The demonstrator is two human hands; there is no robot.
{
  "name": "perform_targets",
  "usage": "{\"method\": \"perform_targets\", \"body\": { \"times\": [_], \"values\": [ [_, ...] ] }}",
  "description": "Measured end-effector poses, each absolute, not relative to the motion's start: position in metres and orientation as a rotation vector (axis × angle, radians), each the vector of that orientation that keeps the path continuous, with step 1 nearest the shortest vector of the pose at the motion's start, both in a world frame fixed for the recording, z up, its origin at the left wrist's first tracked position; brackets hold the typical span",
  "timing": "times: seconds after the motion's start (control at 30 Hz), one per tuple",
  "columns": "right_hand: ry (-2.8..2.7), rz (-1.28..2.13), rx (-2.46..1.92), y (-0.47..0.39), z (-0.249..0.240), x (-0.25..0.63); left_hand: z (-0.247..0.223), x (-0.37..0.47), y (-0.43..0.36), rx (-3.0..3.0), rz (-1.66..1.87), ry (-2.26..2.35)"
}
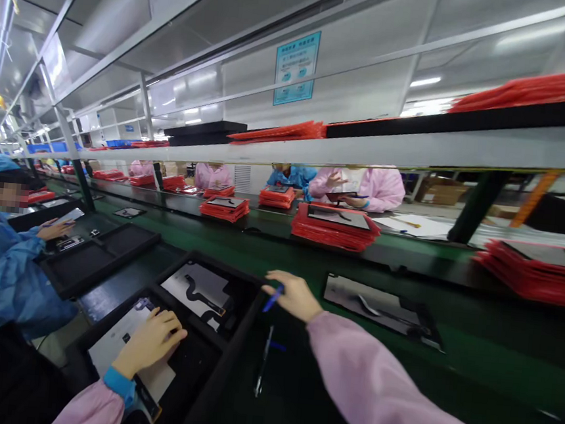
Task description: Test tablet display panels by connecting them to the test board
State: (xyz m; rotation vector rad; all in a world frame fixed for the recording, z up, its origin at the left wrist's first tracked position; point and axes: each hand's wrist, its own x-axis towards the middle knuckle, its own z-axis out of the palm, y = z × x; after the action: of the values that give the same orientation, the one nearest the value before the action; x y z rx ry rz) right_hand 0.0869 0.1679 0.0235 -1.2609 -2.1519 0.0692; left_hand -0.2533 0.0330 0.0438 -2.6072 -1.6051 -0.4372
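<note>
My left hand (152, 346) lies over a grey display panel (116, 336) in the near compartment of a black foam tray (230, 352). Its fingers are loosely bent and a little apart, and they cover part of the panel. A blue pen (273, 298) is gripped in my right hand (297, 296), which hovers by the tray's far right corner. In the far compartment sits another display panel (196, 290) with a black flex cable. Right of the tray, a dark pen-like tool (263, 362) lies on the green bench.
One more panel (378, 306) lies on the bench to the right. Stacks of red sleeves (333, 233) line the bench behind, below a long shelf (367, 143). At left a co-worker in blue (6, 260) sits beside another black tray (100, 259). Several people work opposite.
</note>
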Motion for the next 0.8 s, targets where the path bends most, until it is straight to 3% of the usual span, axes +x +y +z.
{"method": "perform_targets", "body": {
  "times": [0.13, 0.27, 0.5, 0.8],
  "values": [
    [-2.395, 0.220, -1.076, 0.147, 0.036, -0.047, 0.051, -0.263, 0.025, -2.422, -0.799, -1.517],
    [-2.529, 0.277, -1.180, 0.136, 0.031, -0.109, 0.055, -0.272, 0.015, -2.260, -1.089, -1.406],
    [-2.587, 0.210, -1.337, 0.147, 0.034, -0.097, 0.063, -0.283, 0.000, -2.143, -1.259, -1.249],
    [-2.650, 0.007, -1.131, 0.144, 0.036, -0.100, 0.068, -0.322, -0.065, -1.946, -1.627, -1.195]
  ]
}}
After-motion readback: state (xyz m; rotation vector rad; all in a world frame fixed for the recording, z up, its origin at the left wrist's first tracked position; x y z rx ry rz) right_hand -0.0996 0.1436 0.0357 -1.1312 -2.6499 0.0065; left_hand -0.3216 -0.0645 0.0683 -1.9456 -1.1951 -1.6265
